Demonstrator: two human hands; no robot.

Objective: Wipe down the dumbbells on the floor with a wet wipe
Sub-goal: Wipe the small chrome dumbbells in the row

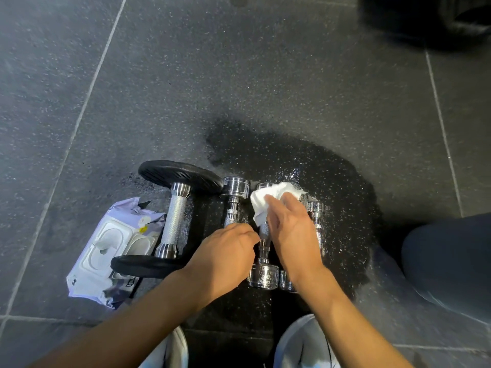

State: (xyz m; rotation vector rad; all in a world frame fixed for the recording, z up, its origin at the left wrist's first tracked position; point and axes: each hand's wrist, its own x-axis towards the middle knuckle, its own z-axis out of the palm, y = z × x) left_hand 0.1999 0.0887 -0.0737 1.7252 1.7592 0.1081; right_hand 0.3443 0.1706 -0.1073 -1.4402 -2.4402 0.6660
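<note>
Four dumbbells are lying side by side on the dark speckled rubber floor (265,75), handles running roughly twelve to six o'clock. The largest, a black-plated dumbbell (174,221) with a knurled steel handle, is sitting at the nine o'clock end of the row; just beside it, toward three o'clock, a small chrome dumbbell (233,200) is lying with its near end hidden under the left hand (225,258). That hand is resting with fingers curled downward over the gap between this dumbbell and the next, but whether they are gripping either one I cannot tell. The middle chrome dumbbell (263,277) is lying under the right hand (292,232), which is holding a crumpled white wet wipe (265,200) against the dumbbell's far head and upper handle, its fingers bent over the cloth. A fourth chrome dumbbell (316,216) is peeking out at the three o'clock side of the right hand, touching or nearly touching its neighbour. A darker wet patch (332,181) is spreading on the floor around the chrome weights, glistening toward twelve and three o'clock. A lavender wet-wipe pack (106,251) is lying at nine o'clock, partly under the black dumbbell's near plate. Two light shoes (300,343) are showing at six o'clock, and a dark-clad knee (451,261) at three o'clock.
</note>
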